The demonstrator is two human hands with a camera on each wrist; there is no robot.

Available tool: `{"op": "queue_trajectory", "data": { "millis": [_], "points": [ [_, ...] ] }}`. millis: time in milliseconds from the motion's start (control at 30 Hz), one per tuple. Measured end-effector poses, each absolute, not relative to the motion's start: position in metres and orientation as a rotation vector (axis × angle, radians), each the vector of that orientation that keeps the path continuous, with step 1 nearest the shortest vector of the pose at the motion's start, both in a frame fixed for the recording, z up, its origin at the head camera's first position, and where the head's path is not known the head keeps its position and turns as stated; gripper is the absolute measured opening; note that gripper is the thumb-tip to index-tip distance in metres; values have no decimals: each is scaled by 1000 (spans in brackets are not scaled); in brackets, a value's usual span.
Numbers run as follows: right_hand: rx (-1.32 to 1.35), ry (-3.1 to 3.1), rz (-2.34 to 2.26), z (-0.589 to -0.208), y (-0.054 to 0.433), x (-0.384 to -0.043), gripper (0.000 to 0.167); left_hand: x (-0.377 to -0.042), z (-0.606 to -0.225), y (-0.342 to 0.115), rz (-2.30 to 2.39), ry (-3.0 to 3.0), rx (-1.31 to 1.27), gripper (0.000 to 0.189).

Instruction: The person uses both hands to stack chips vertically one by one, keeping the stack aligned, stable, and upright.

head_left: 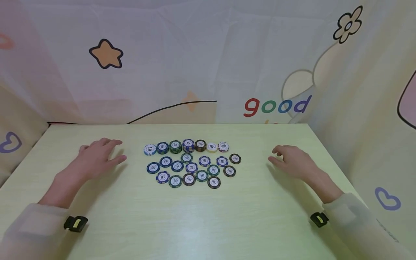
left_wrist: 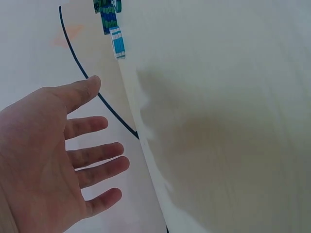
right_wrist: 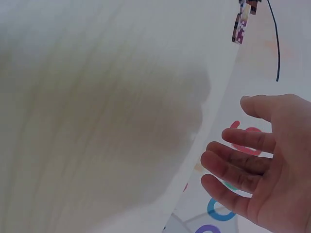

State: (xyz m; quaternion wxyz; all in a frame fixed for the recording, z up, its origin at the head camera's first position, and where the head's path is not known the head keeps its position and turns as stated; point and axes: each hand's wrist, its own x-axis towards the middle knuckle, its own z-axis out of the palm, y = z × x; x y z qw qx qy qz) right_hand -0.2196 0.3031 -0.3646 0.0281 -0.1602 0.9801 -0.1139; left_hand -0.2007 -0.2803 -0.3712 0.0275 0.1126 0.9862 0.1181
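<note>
My left hand [head_left: 97, 157] hovers over the left of the table, fingers spread and holding nothing. The left wrist view shows its palm [left_wrist: 39, 160] and relaxed fingers. On the other side my right hand [head_left: 294, 161], empty too, has its fingers slightly bent. Between the hands lie poker chips. A back row holds short stacks: a light blue stack [head_left: 150, 149], a green stack [head_left: 176, 146], a dark blue stack [head_left: 188, 145], a black stack [head_left: 200, 145] and a yellow stack [head_left: 212, 147] among them. In front, loose chips such as a black 100 chip [head_left: 235, 159] and a green 20 chip [head_left: 175, 181] lie flat.
The pale wooden table [head_left: 195, 224] ends at a printed curtain [head_left: 169, 54] behind and at the sides. A black wrist strap [head_left: 76, 224] sits on the left sleeve, another strap [head_left: 320, 219] on the right.
</note>
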Motion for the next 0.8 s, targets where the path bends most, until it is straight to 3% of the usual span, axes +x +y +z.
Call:
{"op": "queue_trajectory", "data": {
  "millis": [800],
  "points": [
    [-728, 2933, -202, -371, 236, -228, 30, -220, -373, -215, 375, 3019, 525, 63]
  ]
}}
